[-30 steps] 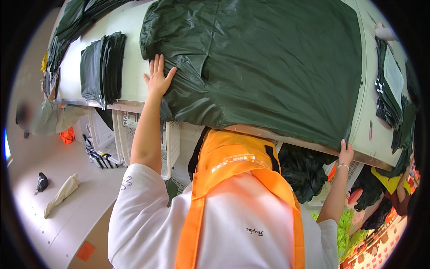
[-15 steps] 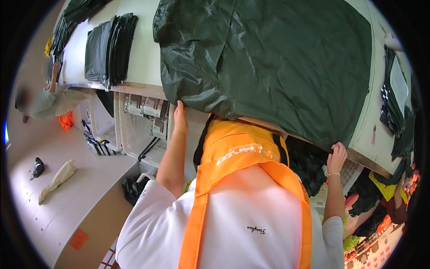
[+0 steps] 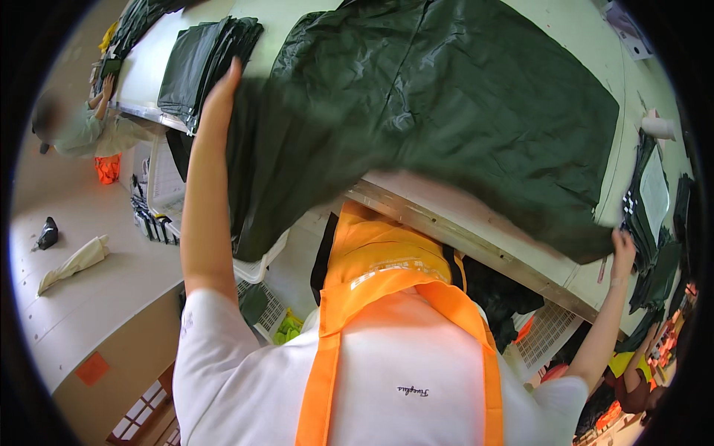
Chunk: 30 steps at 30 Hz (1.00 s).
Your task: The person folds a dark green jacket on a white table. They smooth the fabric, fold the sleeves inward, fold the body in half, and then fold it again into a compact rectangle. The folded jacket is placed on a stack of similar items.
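Observation:
A large dark green garment of smooth, slightly shiny fabric (image 3: 446, 111) lies over the white table, its near edge lifted and blurred by motion. My left hand (image 3: 222, 88) is raised at its left side, beside a stack of folded dark green garments (image 3: 193, 70). Fabric hangs down from that hand past the table's front edge; its fingers are partly hidden. At the right, my right hand (image 3: 623, 251) pinches the near right corner of the garment. The cloth arches between both hands, showing the table's front edge (image 3: 461, 238) beneath.
Dark green pieces with a white sheet (image 3: 654, 195) lie on the table's right side. White plastic baskets (image 3: 547, 334) stand below the table. Another person (image 3: 78, 123) works at the far left. A second person's arm (image 3: 639, 364) shows at the lower right.
Both hands have moved outward, the left one also up and away. The garment's near edge has risen off the table edge, and its left side now hangs down.

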{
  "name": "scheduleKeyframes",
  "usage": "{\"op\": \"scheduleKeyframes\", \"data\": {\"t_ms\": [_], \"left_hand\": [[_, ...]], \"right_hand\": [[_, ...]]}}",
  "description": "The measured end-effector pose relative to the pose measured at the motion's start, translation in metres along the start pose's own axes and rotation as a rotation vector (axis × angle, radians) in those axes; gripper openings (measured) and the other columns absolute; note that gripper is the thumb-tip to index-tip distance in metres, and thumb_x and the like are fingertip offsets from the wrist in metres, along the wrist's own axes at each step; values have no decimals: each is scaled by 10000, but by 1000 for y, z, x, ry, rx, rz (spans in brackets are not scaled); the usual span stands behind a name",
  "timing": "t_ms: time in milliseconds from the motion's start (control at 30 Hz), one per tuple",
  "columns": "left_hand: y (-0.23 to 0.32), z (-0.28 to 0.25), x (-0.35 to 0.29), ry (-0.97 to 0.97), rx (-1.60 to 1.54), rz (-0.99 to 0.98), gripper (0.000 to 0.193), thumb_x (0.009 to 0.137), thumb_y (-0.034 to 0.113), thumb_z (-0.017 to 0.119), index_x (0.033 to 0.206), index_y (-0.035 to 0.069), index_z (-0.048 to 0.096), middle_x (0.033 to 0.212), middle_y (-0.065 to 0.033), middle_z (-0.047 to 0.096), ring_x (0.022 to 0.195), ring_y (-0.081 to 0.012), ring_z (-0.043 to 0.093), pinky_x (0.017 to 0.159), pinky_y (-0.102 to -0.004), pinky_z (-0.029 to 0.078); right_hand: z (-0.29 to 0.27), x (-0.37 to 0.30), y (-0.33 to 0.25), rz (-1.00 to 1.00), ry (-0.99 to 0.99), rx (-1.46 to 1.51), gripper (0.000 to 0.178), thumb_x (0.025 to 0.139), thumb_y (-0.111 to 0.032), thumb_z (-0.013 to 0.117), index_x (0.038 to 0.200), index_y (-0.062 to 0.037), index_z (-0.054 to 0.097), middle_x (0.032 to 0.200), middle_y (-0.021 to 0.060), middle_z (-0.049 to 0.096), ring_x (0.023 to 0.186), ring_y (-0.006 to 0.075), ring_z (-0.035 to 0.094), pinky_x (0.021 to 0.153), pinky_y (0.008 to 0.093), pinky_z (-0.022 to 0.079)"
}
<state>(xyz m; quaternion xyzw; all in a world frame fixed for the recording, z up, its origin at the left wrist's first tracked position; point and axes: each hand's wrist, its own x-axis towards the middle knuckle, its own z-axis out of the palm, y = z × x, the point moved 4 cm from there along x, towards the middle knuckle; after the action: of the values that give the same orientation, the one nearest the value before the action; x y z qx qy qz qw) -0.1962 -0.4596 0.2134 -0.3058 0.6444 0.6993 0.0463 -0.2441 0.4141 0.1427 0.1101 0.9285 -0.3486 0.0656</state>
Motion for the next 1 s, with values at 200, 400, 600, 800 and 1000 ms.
{"op": "scheduleKeyframes", "data": {"t_ms": [200, 400, 600, 800, 1000], "left_hand": [[-29, -40, 94, 213, 161, 521, 582, 974, 489, 327, 1220, 18, 564, 1176, -98, 615, 1113, -185, 548, 969, -347, 353], [-106, -4, 77, 249, 999, 751, 260, 877, 174, 628, 1074, 8, 589, 1110, -130, 598, 1036, -147, 512, 859, -296, 420], [-91, 12, 80, 179, 657, 548, 163, 888, 152, 586, 897, -1, 532, 877, -136, 626, 808, -257, 585, 692, -346, 442], [-103, -9, 85, 422, 1332, 618, 217, 913, 309, 524, 899, 94, 506, 702, -204, 608, 656, -394, 595, 530, -493, 424], [-120, -12, 63, 362, 1215, 609, 294, 829, 323, 630, 856, 46, 537, 714, -202, 608, 716, -399, 596, 609, -482, 451]], "right_hand": [[54, 56, 25, 379, 119, 429, 593, 870, -500, 581, 1297, -99, 491, 1036, 25, 629, 881, 90, 578, 719, 225, 445], [105, -8, 52, 406, -65, 561, 519, 899, -423, 579, 1166, 22, 554, 1174, 70, 579, 1049, 164, 546, 876, 270, 429], [112, -26, 25, 524, -198, 816, 451, 932, -332, 556, 1200, 28, 518, 1195, 79, 566, 1091, 182, 530, 952, 311, 412], [106, -15, 66, 248, -56, -177, 362, 948, -329, 508, 921, 27, 568, 909, 130, 652, 784, 261, 580, 764, 320, 448], [134, -35, -2, 45, 516, -546, 323, 903, -310, 578, 968, 6, 581, 915, 149, 645, 829, 358, 587, 800, 387, 460]]}}
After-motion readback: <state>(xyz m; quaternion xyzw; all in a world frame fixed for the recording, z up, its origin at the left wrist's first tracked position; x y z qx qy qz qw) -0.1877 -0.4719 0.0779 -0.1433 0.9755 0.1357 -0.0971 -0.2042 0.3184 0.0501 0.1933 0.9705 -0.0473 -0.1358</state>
